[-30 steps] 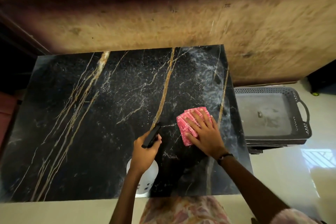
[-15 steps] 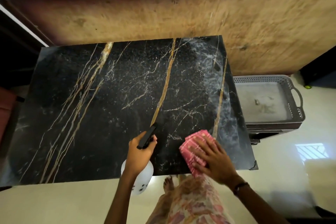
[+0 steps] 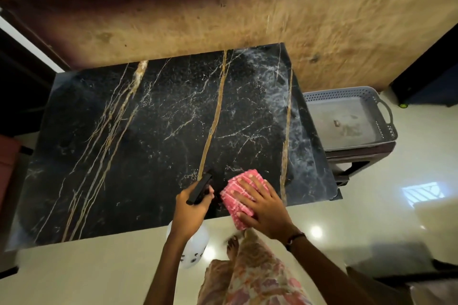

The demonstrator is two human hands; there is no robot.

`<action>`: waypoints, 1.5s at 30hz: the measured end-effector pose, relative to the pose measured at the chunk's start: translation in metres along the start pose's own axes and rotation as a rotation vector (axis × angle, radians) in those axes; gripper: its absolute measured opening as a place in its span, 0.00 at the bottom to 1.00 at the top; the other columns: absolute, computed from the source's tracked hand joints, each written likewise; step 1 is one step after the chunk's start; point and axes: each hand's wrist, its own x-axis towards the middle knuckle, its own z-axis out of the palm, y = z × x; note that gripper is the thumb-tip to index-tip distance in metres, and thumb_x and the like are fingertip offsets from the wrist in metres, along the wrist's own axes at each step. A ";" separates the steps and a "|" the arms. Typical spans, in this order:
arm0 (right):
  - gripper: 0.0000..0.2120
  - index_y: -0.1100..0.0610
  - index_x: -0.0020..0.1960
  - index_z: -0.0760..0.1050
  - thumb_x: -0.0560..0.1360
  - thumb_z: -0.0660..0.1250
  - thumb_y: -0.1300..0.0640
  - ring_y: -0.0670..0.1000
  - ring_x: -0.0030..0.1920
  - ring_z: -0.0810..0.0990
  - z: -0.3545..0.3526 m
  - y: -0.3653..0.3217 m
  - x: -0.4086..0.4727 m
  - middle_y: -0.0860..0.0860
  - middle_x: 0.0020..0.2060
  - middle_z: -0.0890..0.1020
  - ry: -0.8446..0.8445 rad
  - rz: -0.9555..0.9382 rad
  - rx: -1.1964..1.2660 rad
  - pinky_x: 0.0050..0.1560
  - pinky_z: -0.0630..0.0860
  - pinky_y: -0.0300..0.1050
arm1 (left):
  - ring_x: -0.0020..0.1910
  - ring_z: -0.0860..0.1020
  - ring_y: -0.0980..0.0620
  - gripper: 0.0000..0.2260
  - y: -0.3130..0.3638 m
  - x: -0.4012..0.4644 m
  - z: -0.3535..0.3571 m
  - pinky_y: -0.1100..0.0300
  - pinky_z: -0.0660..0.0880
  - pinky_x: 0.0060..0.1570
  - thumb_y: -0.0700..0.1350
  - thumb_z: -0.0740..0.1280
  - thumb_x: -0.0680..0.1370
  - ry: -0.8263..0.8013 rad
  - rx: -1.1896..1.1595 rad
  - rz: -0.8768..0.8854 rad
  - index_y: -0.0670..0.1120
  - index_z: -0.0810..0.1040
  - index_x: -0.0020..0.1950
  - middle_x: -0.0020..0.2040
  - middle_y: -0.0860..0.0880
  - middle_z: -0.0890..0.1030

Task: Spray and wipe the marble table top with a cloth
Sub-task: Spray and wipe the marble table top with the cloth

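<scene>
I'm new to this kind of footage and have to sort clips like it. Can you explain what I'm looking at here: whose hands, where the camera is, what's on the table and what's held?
There is no machine here. These are a person's two bare hands, filmed by one wide-angle camera worn on the head, looking forward and down; that is why the edges bend.

The dark slab with gold and white veins is the marble table top. The left hand has its grip closed around a spray bottle: the black trigger head pokes out above the fingers, and the white body hangs below the hand, past the table's near edge. The right hand lies flat on a folded pink cloth, pressing it onto the marble at the near edge, with part of the cloth overhanging.

To the right, off the table, sits a grey perforated tray with handles, on a lower dark stand.
</scene>
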 end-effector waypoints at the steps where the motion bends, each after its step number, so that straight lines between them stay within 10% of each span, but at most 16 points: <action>1: 0.28 0.44 0.75 0.58 0.79 0.48 0.34 0.55 0.75 0.59 -0.001 0.013 -0.014 0.50 0.75 0.63 0.013 0.039 0.000 0.72 0.52 0.60 | 0.24 0.72 0.57 0.09 -0.001 -0.003 0.001 0.65 0.67 0.28 0.34 0.65 0.75 -0.006 -0.001 0.000 0.46 0.80 0.40 0.34 0.47 0.79; 10: 0.30 0.48 0.75 0.61 0.77 0.51 0.35 0.62 0.75 0.59 -0.016 0.054 0.006 0.55 0.75 0.64 0.063 0.466 0.058 0.70 0.59 0.66 | 0.27 0.72 0.56 0.08 -0.006 -0.020 0.011 0.66 0.68 0.30 0.36 0.66 0.75 -0.045 -0.008 -0.021 0.47 0.80 0.41 0.39 0.44 0.80; 16: 0.29 0.46 0.76 0.58 0.79 0.46 0.35 0.58 0.76 0.58 -0.004 0.037 -0.015 0.52 0.75 0.63 0.045 0.195 -0.017 0.73 0.56 0.63 | 0.27 0.73 0.57 0.07 -0.001 -0.026 0.024 0.65 0.69 0.33 0.36 0.66 0.75 -0.086 0.012 -0.012 0.47 0.80 0.42 0.39 0.46 0.81; 28: 0.33 0.49 0.77 0.53 0.78 0.40 0.32 0.65 0.75 0.54 -0.033 0.131 -0.042 0.58 0.76 0.59 0.087 0.594 0.031 0.70 0.58 0.69 | 0.27 0.70 0.55 0.08 0.011 -0.021 0.039 0.66 0.66 0.28 0.37 0.66 0.75 -0.127 0.038 0.021 0.49 0.80 0.41 0.40 0.41 0.80; 36: 0.29 0.47 0.75 0.59 0.80 0.45 0.34 0.58 0.76 0.55 -0.015 0.116 -0.079 0.54 0.74 0.65 0.054 0.240 -0.017 0.73 0.52 0.62 | 0.25 0.71 0.59 0.08 0.032 0.000 0.072 0.68 0.67 0.25 0.36 0.66 0.75 -0.124 0.073 0.005 0.47 0.80 0.42 0.40 0.39 0.81; 45: 0.31 0.47 0.76 0.58 0.78 0.43 0.33 0.60 0.76 0.54 -0.052 0.172 0.009 0.53 0.76 0.60 0.066 0.406 0.056 0.72 0.55 0.68 | 0.34 0.78 0.62 0.09 0.053 0.021 0.110 0.68 0.71 0.33 0.35 0.66 0.74 -0.084 0.056 -0.010 0.49 0.80 0.41 0.39 0.48 0.81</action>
